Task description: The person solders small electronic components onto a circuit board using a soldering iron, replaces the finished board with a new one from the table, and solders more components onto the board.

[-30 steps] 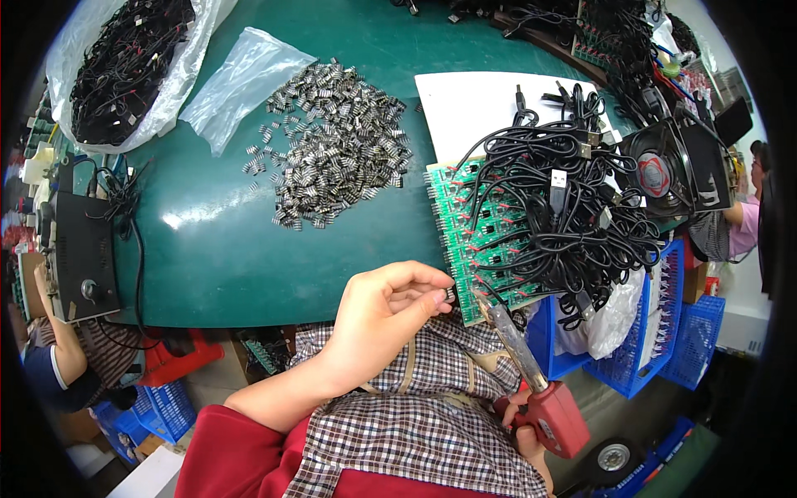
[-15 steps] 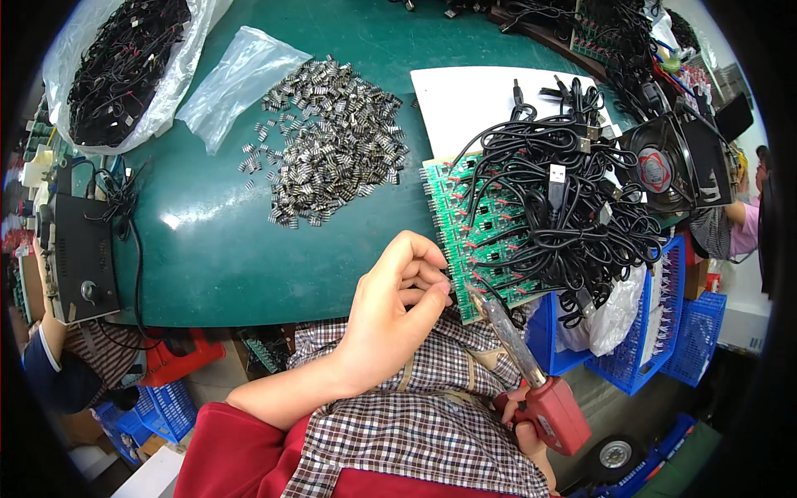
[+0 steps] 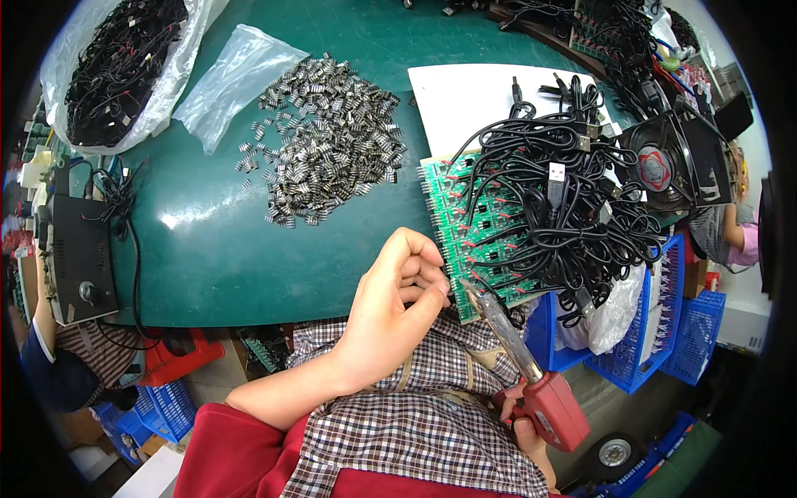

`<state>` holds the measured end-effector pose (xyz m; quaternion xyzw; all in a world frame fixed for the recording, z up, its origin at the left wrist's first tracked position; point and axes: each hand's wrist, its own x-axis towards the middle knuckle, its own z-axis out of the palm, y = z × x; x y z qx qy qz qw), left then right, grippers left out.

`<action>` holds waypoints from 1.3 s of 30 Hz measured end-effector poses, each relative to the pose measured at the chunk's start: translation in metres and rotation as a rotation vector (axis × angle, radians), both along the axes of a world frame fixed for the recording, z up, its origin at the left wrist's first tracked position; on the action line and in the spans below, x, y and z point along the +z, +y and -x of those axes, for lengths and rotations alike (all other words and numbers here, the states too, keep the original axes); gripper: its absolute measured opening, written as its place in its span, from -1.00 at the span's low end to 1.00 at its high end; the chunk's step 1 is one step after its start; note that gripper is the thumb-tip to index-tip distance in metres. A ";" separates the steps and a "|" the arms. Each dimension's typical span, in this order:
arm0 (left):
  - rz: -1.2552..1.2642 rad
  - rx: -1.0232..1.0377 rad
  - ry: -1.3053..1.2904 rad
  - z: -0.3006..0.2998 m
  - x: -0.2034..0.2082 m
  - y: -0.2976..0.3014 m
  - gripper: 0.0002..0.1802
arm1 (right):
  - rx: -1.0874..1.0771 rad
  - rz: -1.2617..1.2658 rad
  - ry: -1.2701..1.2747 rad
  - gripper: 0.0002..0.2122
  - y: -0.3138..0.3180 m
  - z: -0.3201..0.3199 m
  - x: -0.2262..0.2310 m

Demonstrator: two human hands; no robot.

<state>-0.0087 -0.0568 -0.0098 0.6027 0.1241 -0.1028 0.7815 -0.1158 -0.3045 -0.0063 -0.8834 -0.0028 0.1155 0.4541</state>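
My left hand [image 3: 394, 311] has its fingers curled and its thumb and fingertips pinched together at the near left edge of a green circuit board [image 3: 452, 241]. Whatever sits in that pinch is too small or hidden to make out. My right hand [image 3: 526, 433], partly hidden, is wrapped round the handle of a red soldering gun [image 3: 561, 412]. The gun's metal barrel slants up to the left, and its tip is at the near end of the board, close to my left fingertips. Black USB cables [image 3: 564, 216] lie bundled over the board, with red wire ends on it.
A heap of small metal-pinned parts [image 3: 332, 141] lies on the green table [image 3: 207, 282], beside a clear plastic bag [image 3: 237, 87]. Left are a bag of black cables [image 3: 124, 75] and a black box with a knob [image 3: 83, 257]. A fan [image 3: 656, 166] and blue crates [image 3: 635, 357] stand right.
The soldering gun's tip has shifted very slightly left along the board. My left hand keeps nearly the same place and pinch.
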 end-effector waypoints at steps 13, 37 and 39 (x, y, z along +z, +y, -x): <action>0.025 -0.010 -0.007 0.001 -0.002 0.000 -0.76 | 0.096 -0.098 -0.081 -0.63 -0.007 -0.005 -0.010; -0.050 -0.011 -0.017 0.002 0.003 0.003 -0.76 | -0.055 -0.058 0.039 -0.68 0.002 0.004 0.003; -0.245 0.005 -0.032 0.004 0.011 0.008 -0.73 | 0.007 -0.117 0.022 -0.69 0.000 0.002 0.004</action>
